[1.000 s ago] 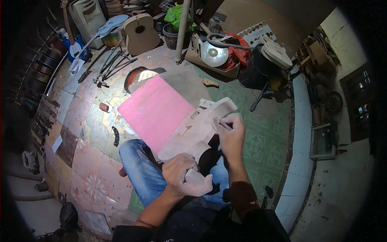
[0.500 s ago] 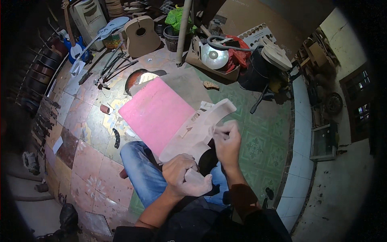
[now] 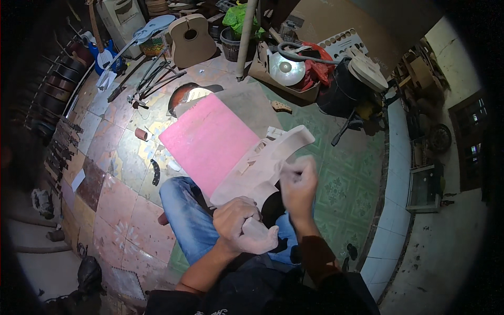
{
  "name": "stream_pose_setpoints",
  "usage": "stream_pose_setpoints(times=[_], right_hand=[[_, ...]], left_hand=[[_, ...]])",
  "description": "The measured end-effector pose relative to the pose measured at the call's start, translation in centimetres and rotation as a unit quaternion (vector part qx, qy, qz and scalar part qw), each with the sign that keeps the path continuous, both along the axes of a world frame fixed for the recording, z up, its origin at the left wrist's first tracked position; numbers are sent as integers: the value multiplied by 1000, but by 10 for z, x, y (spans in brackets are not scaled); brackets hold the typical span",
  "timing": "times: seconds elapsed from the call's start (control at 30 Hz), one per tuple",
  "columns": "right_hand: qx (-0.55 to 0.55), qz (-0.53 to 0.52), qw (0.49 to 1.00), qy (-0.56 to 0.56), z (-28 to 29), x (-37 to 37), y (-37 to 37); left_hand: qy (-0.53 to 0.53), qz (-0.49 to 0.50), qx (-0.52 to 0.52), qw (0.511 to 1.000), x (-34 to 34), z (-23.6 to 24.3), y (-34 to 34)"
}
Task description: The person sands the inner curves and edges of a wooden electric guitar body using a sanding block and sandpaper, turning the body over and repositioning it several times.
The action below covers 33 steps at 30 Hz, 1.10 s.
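A pale, dusty electric guitar body (image 3: 247, 181) with carved-out cavities lies tilted across my lap, its upper horn reaching to the far right. My left hand (image 3: 239, 223) is closed around the near end of the body, the thumb pointing right beside a pale rounded part. At the body's right edge is my right hand (image 3: 300, 184), fingers curled in and smeared by motion. Whatever it pinches, if anything, is hidden. Under the body's left side a flat pink board (image 3: 212, 139) stretches away from me.
Beyond the board lie a sunburst guitar body (image 3: 181, 97) and a headstock-shaped wood piece (image 3: 281, 107). A brown roll (image 3: 141, 134) and a curved black strip (image 3: 155, 172) are on the tiles. At the back stand a pole (image 3: 247, 39), an acoustic guitar body (image 3: 192, 42) and a black bucket (image 3: 336, 89).
The whole view has shifted slightly right and down. My right hand stays by the body's edge, now more blurred; my left hand keeps its hold.
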State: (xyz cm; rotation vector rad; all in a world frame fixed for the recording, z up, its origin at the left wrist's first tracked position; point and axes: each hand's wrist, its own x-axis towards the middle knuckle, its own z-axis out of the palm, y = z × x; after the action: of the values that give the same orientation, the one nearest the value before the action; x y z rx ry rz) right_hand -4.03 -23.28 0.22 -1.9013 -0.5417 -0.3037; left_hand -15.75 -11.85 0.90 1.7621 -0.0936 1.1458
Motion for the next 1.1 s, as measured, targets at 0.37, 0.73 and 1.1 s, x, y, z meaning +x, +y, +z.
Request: stream_pose_setpoints(times=[0.37, 0.73, 1.1], right_hand=[[-41, 57, 996, -46, 4, -6, -5], [-12, 11, 1000, -10, 9, -4, 4], [-40, 80, 993, -82, 5, -7, 2]], left_hand=[[20, -13, 23, 999, -5, 1, 6], [4, -3, 3, 1000, -2, 0, 6], [1, -2, 1, 1000, -4, -4, 8]])
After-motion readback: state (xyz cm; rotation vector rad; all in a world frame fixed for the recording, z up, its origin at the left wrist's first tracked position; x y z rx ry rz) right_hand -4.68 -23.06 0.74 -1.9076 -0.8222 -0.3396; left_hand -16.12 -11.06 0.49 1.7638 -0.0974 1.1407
